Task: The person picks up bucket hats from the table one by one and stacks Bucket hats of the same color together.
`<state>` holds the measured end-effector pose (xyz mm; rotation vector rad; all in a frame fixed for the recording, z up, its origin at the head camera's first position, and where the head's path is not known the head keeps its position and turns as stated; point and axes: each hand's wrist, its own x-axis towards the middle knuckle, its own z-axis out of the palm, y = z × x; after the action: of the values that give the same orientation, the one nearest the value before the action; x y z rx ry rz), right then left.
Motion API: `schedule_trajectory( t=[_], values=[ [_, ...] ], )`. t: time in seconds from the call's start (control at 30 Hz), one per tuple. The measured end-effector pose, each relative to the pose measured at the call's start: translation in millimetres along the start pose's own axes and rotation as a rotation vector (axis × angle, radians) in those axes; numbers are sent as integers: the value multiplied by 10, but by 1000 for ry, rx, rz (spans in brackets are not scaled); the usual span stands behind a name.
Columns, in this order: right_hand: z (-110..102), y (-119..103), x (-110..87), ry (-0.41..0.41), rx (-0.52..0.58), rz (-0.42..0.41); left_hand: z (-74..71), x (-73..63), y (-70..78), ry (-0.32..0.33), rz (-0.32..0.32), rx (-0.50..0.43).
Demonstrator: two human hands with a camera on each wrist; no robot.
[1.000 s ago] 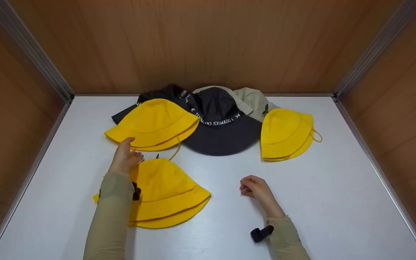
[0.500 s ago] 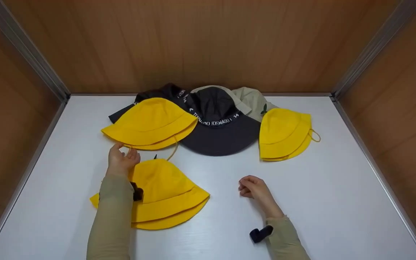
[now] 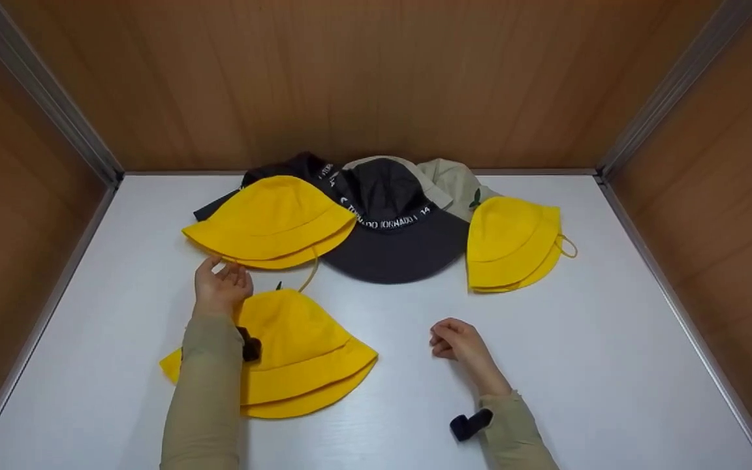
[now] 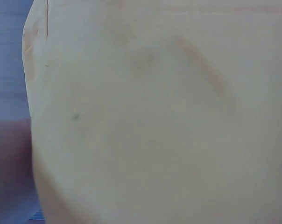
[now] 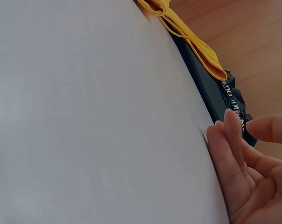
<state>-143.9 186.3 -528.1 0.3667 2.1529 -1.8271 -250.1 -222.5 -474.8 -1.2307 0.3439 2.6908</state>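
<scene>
My left hand (image 3: 222, 285) is just below the front brim of a yellow bucket hat (image 3: 275, 219), its fingers loosely curled and its fingertips right at the brim edge. Under my left forearm lies a second yellow bucket hat (image 3: 297, 352), partly hidden by the sleeve. Pale yellowish fabric (image 4: 150, 130) fills most of the left wrist view and hides that hand's fingers. My right hand (image 3: 457, 341) rests low over the white table with nothing in its loosely bent fingers. In the right wrist view, the thumb of that right hand (image 5: 253, 168) stands apart from its other fingers.
A black cap (image 3: 395, 248) with white lettering lies at back centre, overlapped by the left hat. Behind are another dark cap (image 3: 219, 203) and beige hats (image 3: 451, 179). A third yellow hat (image 3: 513, 245) lies on the right. Wooden walls (image 3: 376, 78) surround the white table (image 3: 617, 352).
My left thumb has come off the top of the brim, and the hand has drawn slightly back below it. My right hand stays put. The head view has shifted slightly.
</scene>
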Motion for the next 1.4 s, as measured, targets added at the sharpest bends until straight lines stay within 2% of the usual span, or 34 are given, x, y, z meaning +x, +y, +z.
schedule_trajectory(
  t=[0.1, 0.17, 0.27, 0.33, 0.37, 0.5, 0.63, 0.73, 0.87, 0.97, 1.1, 1.2, 1.4],
  values=[
    [-3, 13, 11, -2, 4, 4, 20, 11, -6, 16, 12, -30],
    [-5, 24, 22, -2, 6, 7, 41, 31, -32, -16, 9, -83],
    [-6, 24, 23, -4, 4, 1, 81, 80, -97, -79, 5, -100],
    [1, 19, 20, -3, 3, -5, 112, 116, -146, -109, 25, -41],
    [4, 16, 18, -1, 5, -5, 129, 127, -167, -101, 42, 17],
    [27, 6, 10, 12, 13, 6, 188, 123, -217, -33, 123, 265],
    [45, 0, 3, 24, 12, 10, 224, 72, -227, 22, 189, 431],
    [40, 2, 1, 29, 8, 8, 249, 14, -240, 19, 249, 468],
    [25, 8, 12, 30, 6, 4, 301, -64, -279, -17, 354, 502],
    [23, 13, 18, 29, 1, -2, 338, -111, -308, -80, 433, 489],
    [29, 19, 16, 20, -6, -6, 351, -133, -324, -195, 508, 384],
    [32, 22, 14, 11, -4, -3, 351, -143, -315, -259, 534, 299],
    [31, -86, -62, -6, 7, -1, 447, -210, -314, -368, 589, 209]
  ],
)
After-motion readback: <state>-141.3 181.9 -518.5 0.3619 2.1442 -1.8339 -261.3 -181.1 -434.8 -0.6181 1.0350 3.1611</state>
